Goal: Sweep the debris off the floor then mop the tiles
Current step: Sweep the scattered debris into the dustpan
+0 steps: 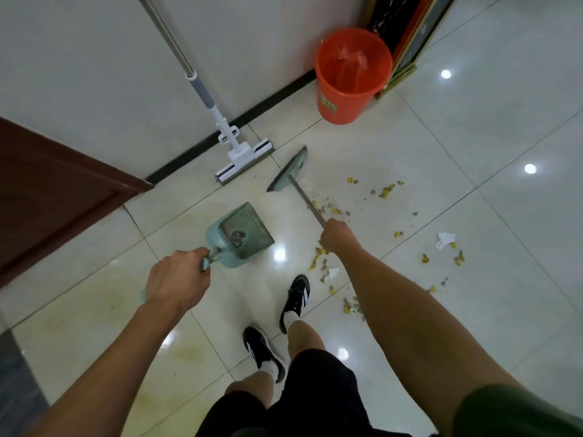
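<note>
Left hand [176, 280] clamped on pale-green plastic dustpan [241, 236] handle; right hand [337, 236] gripping thin broom [288, 170] shaft. Crumbly yellow debris [328, 269] strewn over glossy tiles [473, 152]; sponge mop [244, 160] against wall.

The dustpan [241, 234] sits on the floor [473, 137] left of the broom [288, 170], the debris [334, 212] lies scattered to the broom's right, and behind both the mop [244, 160] leans against the wall [94, 74], with the bucket [350, 77] to its right
</note>
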Demonstrator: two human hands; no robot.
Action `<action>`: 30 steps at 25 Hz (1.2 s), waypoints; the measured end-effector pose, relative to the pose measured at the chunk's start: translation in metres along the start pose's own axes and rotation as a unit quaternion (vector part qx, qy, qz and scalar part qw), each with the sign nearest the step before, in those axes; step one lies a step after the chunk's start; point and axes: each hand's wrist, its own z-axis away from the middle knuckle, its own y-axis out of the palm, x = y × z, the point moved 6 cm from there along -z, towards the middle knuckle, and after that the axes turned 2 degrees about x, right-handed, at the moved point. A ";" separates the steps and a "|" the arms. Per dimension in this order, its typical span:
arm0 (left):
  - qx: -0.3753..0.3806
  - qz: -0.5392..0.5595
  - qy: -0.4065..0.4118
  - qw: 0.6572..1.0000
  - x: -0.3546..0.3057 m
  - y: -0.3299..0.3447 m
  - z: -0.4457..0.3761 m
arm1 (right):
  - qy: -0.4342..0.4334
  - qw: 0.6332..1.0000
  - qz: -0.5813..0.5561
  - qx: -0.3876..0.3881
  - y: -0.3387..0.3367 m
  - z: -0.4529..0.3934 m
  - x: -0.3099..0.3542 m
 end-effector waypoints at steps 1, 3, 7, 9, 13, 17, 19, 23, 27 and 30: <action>-0.001 -0.003 0.011 1.000 -0.004 -0.003 -0.006 | 0.014 1.000 -0.011 0.002 0.002 0.000 -0.007; 0.000 -0.014 0.035 0.999 -0.015 -0.009 -0.016 | 0.039 0.999 -0.019 0.004 0.010 0.008 -0.027; 0.002 -0.037 0.091 0.995 -0.039 -0.016 -0.033 | 0.087 0.995 -0.050 0.012 0.041 0.047 -0.076; 0.003 -0.038 0.121 0.992 -0.049 -0.016 -0.037 | 0.120 0.991 -0.063 0.011 0.063 0.072 -0.100; -0.005 -0.048 0.184 0.982 -0.062 -0.015 -0.036 | 0.173 0.980 -0.097 0.019 0.102 0.121 -0.132; -0.011 -0.058 0.223 0.973 -0.069 -0.015 -0.035 | 0.218 0.969 -0.121 -0.004 0.118 0.158 -0.151; -0.017 -0.063 0.236 0.969 -0.072 -0.016 -0.034 | 0.225 0.964 -0.139 -0.022 0.120 0.169 -0.151; -0.021 -0.072 0.249 0.966 -0.077 -0.023 -0.036 | 0.220 0.957 -0.182 -0.055 0.128 0.178 -0.145; -0.028 -0.085 0.240 0.967 -0.090 -0.033 -0.050 | 0.166 0.960 -0.206 -0.091 0.093 0.147 -0.130; -0.030 -0.104 0.239 0.965 -0.103 -0.039 -0.062 | 0.139 0.961 -0.216 -0.104 0.051 0.104 -0.119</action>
